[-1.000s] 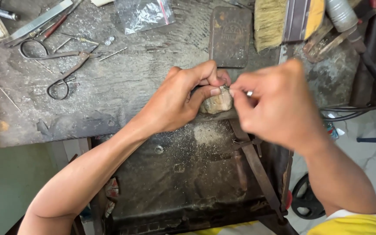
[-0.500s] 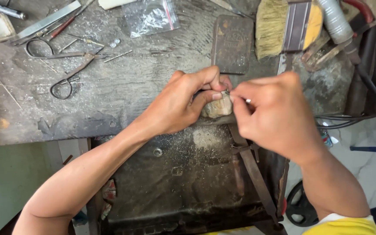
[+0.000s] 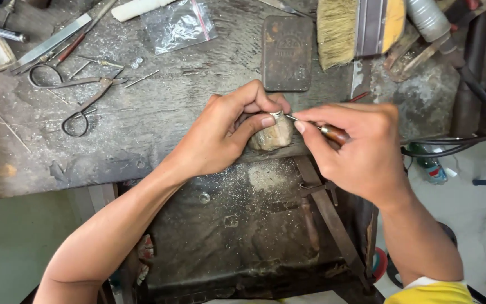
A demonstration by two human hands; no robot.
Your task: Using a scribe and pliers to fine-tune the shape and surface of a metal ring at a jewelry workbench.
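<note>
My left hand pinches a small silver ring between thumb and fingers, pressed on top of a worn wooden bench peg at the front edge of the workbench. My right hand grips a thin tool with a brown wooden handle. Its metal tip touches the ring from the right. Both hands rest close together over the peg.
The scarred dark workbench carries scissors-like pliers, tweezers, a clear plastic bag, a dark metal block and a bristle brush. A dusty catch tray hangs below. Cables run at the right.
My right hand has drawn back slightly to the right, so the tool's handle and tip now show. The left hand keeps the ring on the peg.
</note>
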